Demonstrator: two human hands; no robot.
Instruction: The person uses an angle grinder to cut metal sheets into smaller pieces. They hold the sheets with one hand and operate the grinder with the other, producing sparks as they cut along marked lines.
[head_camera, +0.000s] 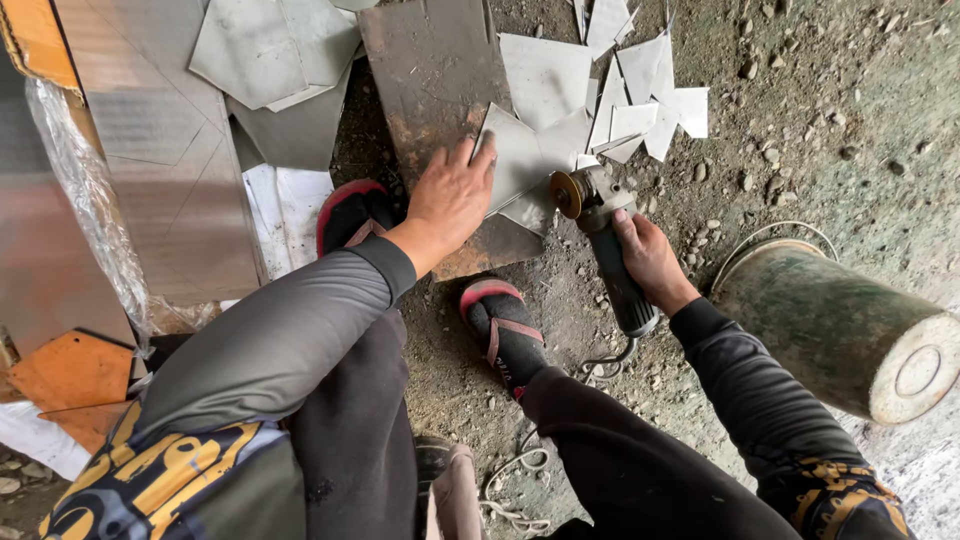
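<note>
My left hand (452, 197) presses flat on a thin grey metal sheet piece (523, 160) that lies on a rusty steel plate (432, 70) on the ground. My right hand (650, 260) grips the black body of an angle grinder (600, 225). Its disc (568, 193) is at the right edge of the sheet piece. My two feet in red and black sandals (500, 325) rest just below the plate.
Cut sheet offcuts (640, 95) litter the dirt beyond the grinder. Larger metal sheets (170, 150) lean at the left with plastic wrap. A green cylinder (830, 325) lies at the right. The grinder's white cord (510, 480) trails between my legs.
</note>
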